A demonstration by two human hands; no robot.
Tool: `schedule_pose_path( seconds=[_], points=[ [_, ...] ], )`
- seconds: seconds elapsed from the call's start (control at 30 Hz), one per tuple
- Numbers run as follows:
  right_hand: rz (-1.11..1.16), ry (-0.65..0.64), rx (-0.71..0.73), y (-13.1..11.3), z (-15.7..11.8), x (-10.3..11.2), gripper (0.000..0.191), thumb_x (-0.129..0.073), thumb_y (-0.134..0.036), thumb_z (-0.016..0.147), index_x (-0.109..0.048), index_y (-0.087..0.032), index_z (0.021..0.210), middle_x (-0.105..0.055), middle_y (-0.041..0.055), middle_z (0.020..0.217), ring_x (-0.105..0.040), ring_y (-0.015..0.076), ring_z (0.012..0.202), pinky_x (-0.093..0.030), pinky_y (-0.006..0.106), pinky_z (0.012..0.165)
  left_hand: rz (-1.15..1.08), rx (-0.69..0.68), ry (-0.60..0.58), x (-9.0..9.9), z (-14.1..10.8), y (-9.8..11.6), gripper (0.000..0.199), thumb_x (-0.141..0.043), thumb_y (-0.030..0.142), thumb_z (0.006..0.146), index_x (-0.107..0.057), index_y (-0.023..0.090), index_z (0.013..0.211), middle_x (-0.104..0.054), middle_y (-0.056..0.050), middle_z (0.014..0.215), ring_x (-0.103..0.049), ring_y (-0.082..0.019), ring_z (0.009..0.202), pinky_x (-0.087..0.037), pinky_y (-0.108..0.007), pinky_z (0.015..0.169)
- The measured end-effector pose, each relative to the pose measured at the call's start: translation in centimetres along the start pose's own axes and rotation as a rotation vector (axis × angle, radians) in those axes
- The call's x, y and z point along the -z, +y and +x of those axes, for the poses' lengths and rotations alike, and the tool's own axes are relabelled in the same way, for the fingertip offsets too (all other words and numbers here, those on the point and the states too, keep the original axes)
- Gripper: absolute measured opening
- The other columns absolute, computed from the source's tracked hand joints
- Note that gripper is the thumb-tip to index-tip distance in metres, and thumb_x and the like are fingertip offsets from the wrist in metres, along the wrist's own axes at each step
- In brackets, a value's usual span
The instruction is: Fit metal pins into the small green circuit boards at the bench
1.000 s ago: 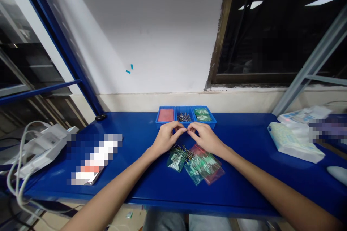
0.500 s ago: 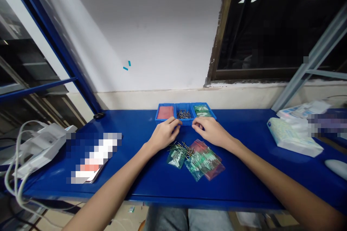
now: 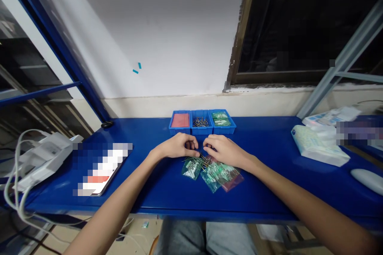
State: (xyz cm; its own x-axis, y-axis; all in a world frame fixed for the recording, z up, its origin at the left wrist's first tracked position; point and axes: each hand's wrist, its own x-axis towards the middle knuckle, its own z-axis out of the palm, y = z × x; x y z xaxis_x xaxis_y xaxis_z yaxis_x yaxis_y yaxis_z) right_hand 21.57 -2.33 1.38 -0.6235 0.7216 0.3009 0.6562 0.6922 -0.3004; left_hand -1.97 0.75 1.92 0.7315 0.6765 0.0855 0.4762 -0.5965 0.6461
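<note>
Curls left hand (image 3: 181, 145) and right hand (image 3: 226, 151) narrow, with metal pins (image 3: 206, 162) and green bags (image 3: 218, 176) just on their near side, now drawn back from blue bins (image 3: 202, 130) farther out; cannot tell whether holding anything.

Nothing legible from here. Phone (image 3: 101, 175) display is pixelated out; print on the patterned pack (image 3: 318, 145) is too small to read.

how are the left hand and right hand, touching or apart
Apart: in the head view, a narrow gap showing the blue tabletop separates the left hand from the right hand.
</note>
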Motion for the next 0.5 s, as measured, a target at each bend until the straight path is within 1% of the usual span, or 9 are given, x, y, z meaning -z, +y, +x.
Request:
schedule_pose_path(
  seconds=[0.07,0.13,0.2,0.3,0.4,0.5],
  points=[
    [0.004,0.003,0.01,0.21,-0.05,0.1,0.016,-0.052,-0.025,0.097,-0.067,-0.02,0.093,-0.067,0.007,0.093,-0.061,0.0204,0.086,-0.041,0.03,0.074,0.012,-0.014,-0.049,-0.03,-0.03,0.21,0.043,-0.084,0.049,0.068,-0.069,0.017,0.093,-0.065,-0.002,0.082,-0.056,-0.014,0.07,-0.042,-0.024,0.06],
    [0.019,0.001,0.016,0.33,-0.02,0.22,0.017,-0.052,-0.024,0.097,-0.067,-0.02,0.093,-0.068,0.007,0.093,-0.061,0.0203,0.086,-0.041,0.03,0.074,0.041,-0.042,-0.079,-0.13,-0.01,0.31,0.047,-0.087,0.05,0.062,-0.068,0.018,0.091,-0.062,0.0,0.081,-0.053,-0.014,0.071,-0.039,-0.023,0.059],
    [0.05,-0.004,0.014,0.3,0.04,0.41,0.017,-0.052,-0.023,0.096,-0.068,-0.02,0.091,-0.068,0.006,0.091,-0.061,0.0195,0.084,-0.04,0.029,0.073,0.047,-0.072,-0.086,-0.23,0.04,0.24,0.045,-0.087,0.049,0.064,-0.068,0.018,0.091,-0.061,0.0,0.081,-0.052,-0.014,0.072,-0.038,-0.023,0.06],
    [0.11,0.0,-0.004,0.12,0.14,0.78,0.017,-0.054,-0.024,0.095,-0.068,-0.02,0.087,-0.067,0.0041,0.084,-0.059,0.0179,0.079,-0.039,0.029,0.07,0.046,-0.099,-0.059,-0.31,0.12,-0.04,0.039,-0.084,0.047,0.069,-0.07,0.019,0.091,-0.059,-0.001,0.083,-0.052,-0.015,0.073,-0.038,-0.023,0.061],
    [0.134,0.007,-0.022,0.03,0.23,1.03,0.017,-0.055,-0.025,0.095,-0.068,-0.02,0.085,-0.066,0.0025,0.078,-0.058,0.0168,0.075,-0.038,0.028,0.068,0.06,-0.097,-0.037,-0.28,0.16,-0.22,0.034,-0.082,0.046,0.072,-0.073,0.019,0.091,-0.057,-0.001,0.084,-0.053,-0.015,0.073,-0.039,-0.024,0.062],
    [0.149,0.005,-0.026,0.06,0.3,0.97,0.018,-0.055,-0.024,0.094,-0.068,-0.02,0.083,-0.066,0.0021,0.076,-0.058,0.0159,0.073,-0.038,0.027,0.068,0.063,-0.094,-0.022,-0.23,0.18,-0.06,0.029,-0.081,0.043,0.075,-0.074,0.02,0.09,-0.059,-0.002,0.086,-0.054,-0.015,0.075,-0.039,-0.024,0.063]
  ],
)
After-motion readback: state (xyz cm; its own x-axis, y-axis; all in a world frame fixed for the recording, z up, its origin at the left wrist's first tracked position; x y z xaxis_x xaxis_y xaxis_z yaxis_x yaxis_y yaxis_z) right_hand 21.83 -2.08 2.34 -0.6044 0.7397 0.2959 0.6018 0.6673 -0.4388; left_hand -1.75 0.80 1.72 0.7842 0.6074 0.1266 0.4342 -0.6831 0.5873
